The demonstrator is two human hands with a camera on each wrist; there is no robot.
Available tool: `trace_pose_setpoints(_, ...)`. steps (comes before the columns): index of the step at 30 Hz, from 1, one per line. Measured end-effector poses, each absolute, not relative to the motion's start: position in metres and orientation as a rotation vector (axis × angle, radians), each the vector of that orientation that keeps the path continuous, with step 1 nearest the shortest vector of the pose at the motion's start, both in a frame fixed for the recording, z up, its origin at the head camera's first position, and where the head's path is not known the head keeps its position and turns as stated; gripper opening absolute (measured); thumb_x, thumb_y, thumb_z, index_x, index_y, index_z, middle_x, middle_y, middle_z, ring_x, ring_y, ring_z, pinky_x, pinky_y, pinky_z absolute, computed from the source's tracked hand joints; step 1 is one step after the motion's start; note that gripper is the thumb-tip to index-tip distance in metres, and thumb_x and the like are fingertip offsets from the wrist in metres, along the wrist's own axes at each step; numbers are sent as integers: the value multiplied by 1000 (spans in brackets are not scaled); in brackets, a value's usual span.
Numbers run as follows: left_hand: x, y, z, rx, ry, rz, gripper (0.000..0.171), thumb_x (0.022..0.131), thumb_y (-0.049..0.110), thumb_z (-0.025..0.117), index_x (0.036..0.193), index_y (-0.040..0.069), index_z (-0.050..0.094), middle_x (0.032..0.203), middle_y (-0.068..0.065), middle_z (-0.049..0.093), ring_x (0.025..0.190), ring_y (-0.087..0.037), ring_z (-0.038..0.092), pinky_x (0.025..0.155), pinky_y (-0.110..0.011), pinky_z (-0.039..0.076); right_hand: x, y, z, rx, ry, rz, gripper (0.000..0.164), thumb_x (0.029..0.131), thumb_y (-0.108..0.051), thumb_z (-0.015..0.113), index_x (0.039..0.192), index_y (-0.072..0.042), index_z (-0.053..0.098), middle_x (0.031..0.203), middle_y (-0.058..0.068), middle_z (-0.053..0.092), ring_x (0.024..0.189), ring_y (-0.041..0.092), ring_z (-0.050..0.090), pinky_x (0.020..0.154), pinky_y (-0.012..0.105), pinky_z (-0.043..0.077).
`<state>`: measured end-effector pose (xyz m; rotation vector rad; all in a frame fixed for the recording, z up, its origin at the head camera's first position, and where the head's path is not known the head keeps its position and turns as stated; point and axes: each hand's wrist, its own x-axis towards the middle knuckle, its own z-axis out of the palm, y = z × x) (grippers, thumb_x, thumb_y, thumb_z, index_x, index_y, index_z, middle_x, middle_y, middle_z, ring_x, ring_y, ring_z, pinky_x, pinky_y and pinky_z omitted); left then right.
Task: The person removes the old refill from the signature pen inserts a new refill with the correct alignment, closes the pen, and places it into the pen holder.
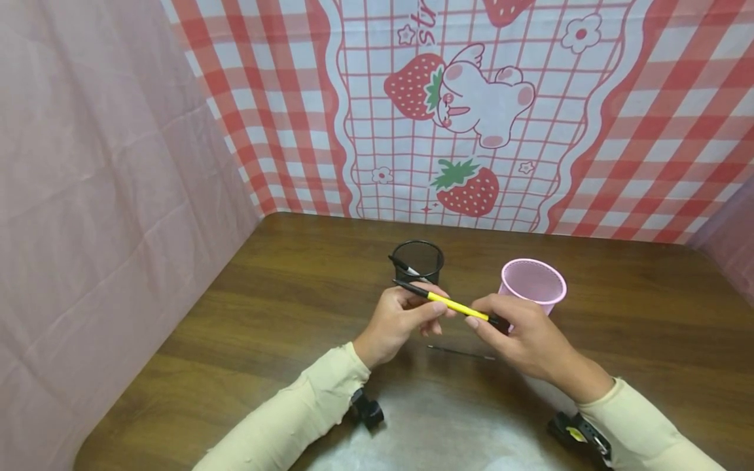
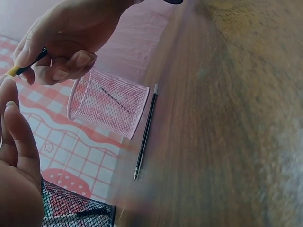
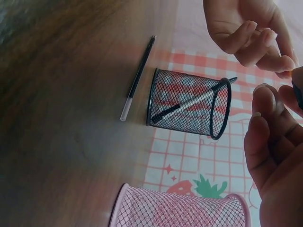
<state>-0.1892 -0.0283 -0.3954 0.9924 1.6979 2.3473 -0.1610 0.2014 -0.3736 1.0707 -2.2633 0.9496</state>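
Note:
Both hands hold a yellow pen with black ends (image 1: 456, 305) above the table. My left hand (image 1: 400, 320) pinches it along its yellow barrel between thumb and fingers. Near the pen's other end, the thumb and fingers of my right hand (image 1: 527, 337) grip it. Below the hands a thin dark pen refill (image 1: 461, 353) lies on the table; its clear end shows in the right wrist view. Behind my left hand stands a black mesh pen holder (image 3: 189, 75) with a black-and-white pen (image 3: 194, 100) leaning in it. A pink mesh pen holder (image 1: 550, 309) stands just behind my right hand.
The brown wooden table (image 1: 235, 366) reaches back to a red-and-white checked cloth (image 1: 294, 118) with strawberry prints. A plain pink cloth (image 1: 118, 216) hangs along the left side. In the left wrist view a thin dark line shows through the pink holder's mesh.

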Motion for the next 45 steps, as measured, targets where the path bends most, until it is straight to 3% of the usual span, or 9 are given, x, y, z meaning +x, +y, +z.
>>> trace_pose_setpoints(9,-189,-28,-395,982,1720,2323,28,95,4,67,111,-18,62,87,-11,74,56,-12,62,51,-22,49,-161,201,-375,1085,-2262,956,25,82,0,77,99,-17,70,88,-14,64,72,3,54,63,17,43)
trace_pose_setpoints(22,-189,-30,-396,1024,1747,2326,22,93,-2,68,107,-18,64,88,-28,70,57,-13,61,53,-23,50,-161,200,-376,1066,-2293,949,24,83,0,77,101,-15,71,87,-17,61,69,2,51,59,16,42)
trace_pose_setpoints(33,-191,-30,-394,1003,1866,2289,23,95,6,68,110,-12,68,89,-16,73,57,-16,62,53,-29,52,-162,201,-378,1045,-2329,960,24,85,0,76,100,-18,70,87,-17,62,70,3,53,60,17,43)
trace_pose_setpoints(45,-195,-36,-391,987,1943,2284,24,98,17,66,110,-3,71,88,-15,74,57,-17,62,51,-30,51,-161,200,-379,1030,-2354,960,23,86,-1,76,100,-18,70,81,-17,58,66,1,50,56,18,43)
